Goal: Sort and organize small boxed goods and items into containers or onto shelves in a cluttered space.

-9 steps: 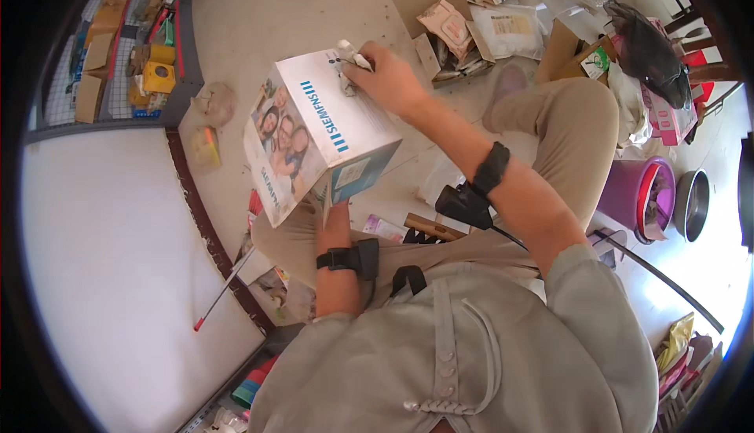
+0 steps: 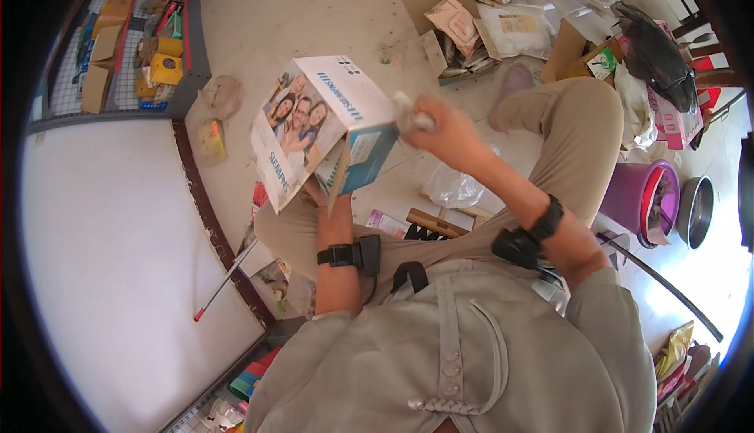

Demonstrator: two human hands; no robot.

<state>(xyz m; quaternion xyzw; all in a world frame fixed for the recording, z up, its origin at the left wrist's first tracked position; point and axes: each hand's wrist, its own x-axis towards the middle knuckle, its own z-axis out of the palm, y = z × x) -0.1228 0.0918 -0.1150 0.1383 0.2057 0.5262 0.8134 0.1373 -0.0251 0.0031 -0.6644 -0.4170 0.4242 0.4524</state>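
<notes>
A white and blue printed cardboard box with a photo on one face is raised above my lap, a flap hanging open at its lower front. My left hand holds it from beneath, its fingers mostly hidden by the cardboard. My right hand, blurred, is closed on a small white object beside the box's upper right edge; I cannot make out whether that object still touches the box. Both my forearms wear black strapped devices.
An open carton of packets and bags lie ahead. Shelved boxes stand upper left beside a white board. A purple bucket, a metal basin and a dark rod are at right. A clear bag lies between my legs.
My right hand has moved from the box's top rightward and downward, taking the white object along. The box has tilted slightly, its top shifting lower.
</notes>
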